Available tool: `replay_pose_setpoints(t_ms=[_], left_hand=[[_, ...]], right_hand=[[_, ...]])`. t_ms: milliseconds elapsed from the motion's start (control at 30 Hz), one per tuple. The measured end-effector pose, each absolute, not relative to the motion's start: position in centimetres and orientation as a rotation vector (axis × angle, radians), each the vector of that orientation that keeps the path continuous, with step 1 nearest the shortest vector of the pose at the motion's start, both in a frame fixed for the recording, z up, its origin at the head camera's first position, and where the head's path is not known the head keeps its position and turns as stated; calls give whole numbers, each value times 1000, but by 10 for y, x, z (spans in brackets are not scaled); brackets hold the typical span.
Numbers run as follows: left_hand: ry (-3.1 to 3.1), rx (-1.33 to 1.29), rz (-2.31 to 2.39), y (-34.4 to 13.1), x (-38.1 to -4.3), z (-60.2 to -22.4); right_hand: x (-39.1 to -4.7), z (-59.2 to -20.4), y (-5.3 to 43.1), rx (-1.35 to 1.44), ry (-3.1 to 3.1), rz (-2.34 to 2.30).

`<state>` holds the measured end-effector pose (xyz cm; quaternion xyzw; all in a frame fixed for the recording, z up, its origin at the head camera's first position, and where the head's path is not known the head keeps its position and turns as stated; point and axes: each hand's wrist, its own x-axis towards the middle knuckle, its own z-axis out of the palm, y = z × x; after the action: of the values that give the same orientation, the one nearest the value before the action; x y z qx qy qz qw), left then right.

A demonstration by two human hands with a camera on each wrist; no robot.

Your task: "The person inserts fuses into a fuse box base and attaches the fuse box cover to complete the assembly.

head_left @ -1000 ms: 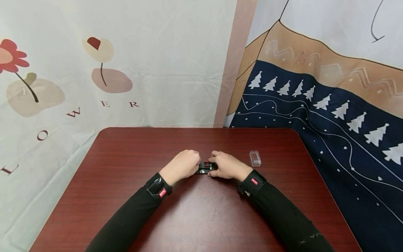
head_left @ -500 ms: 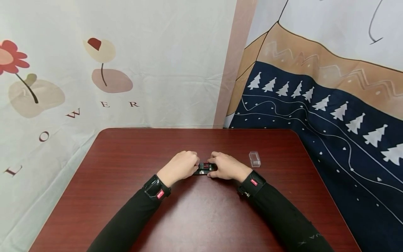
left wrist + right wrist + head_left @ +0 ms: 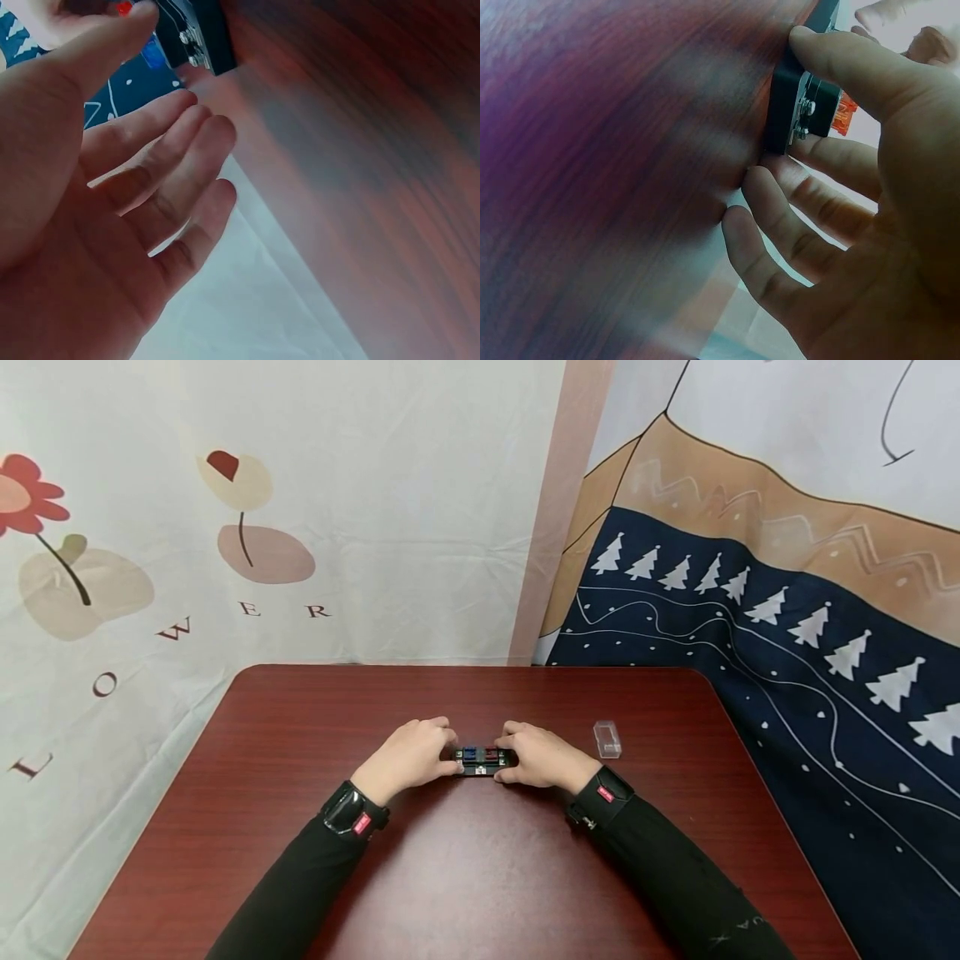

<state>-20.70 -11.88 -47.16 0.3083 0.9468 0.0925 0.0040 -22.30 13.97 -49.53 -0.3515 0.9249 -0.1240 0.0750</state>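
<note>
A small black fuse block (image 3: 481, 770) lies lengthwise between the two hands on the table. Blue fuses (image 3: 470, 753) stand in its left half and red ones (image 3: 491, 753) in its right half. My right hand (image 3: 540, 753) holds the right end, thumb on the near side and index finger on the far side. At the left end is my left hand (image 3: 408, 758); its thumb overlaps the block in the left wrist view, while the other fingers extend loosely past it. Metal screws (image 3: 804, 120) show on the block's end in the right wrist view.
A clear plastic cover (image 3: 607, 740) lies to the right, beyond the right hand. The reddish-brown table (image 3: 465, 877) reaches back to a printed cloth backdrop (image 3: 420, 510), with a dark blue tree-patterned part on the right.
My left hand has shifted left off the block's left half and its curled fingers have loosened, which uncovers the blue fuses. The right hand keeps its hold on the right end.
</note>
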Motion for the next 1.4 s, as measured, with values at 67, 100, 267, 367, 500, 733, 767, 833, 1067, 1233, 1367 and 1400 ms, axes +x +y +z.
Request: replay_pose_setpoints(t_ms=[67, 100, 267, 367, 500, 733, 767, 833, 1067, 1233, 1367, 1400], left_hand=[[2953, 938, 299, -121, -206, -472], [2945, 929, 302, -121, -205, -473], [2910, 906, 275, -121, -202, -475], [2901, 899, 254, -119, -201, -477], [2886, 886, 246, -116, -201, -479], [2883, 894, 273, -115, -203, -483], [2885, 896, 278, -115, -204, -484], [2886, 898, 279, -114, -205, -485], [2857, 878, 312, -112, -205, -483], [2851, 862, 295, -111, -204, -481], [2858, 861, 282, -111, -203, -480], [2860, 863, 279, -111, -203, -479]], right_hand=[[-223, -496, 140, -1056, 2776, -366], [-223, -496, 140, -1057, 2777, -363], [-223, -496, 139, -1058, 2778, -360], [-223, -495, 139, -1054, 2778, -362], [-223, -495, 139, -1047, 2775, -355], [-223, -495, 139, -1042, 2770, -356], [-223, -495, 139, -1040, 2769, -362], [-223, -495, 139, -1041, 2771, -363], [-223, -495, 140, -1036, 2784, -352], [-221, -494, 139, -984, 2783, -375], [-219, -493, 139, -965, 2780, -385], [-218, -493, 139, -965, 2779, -385]])
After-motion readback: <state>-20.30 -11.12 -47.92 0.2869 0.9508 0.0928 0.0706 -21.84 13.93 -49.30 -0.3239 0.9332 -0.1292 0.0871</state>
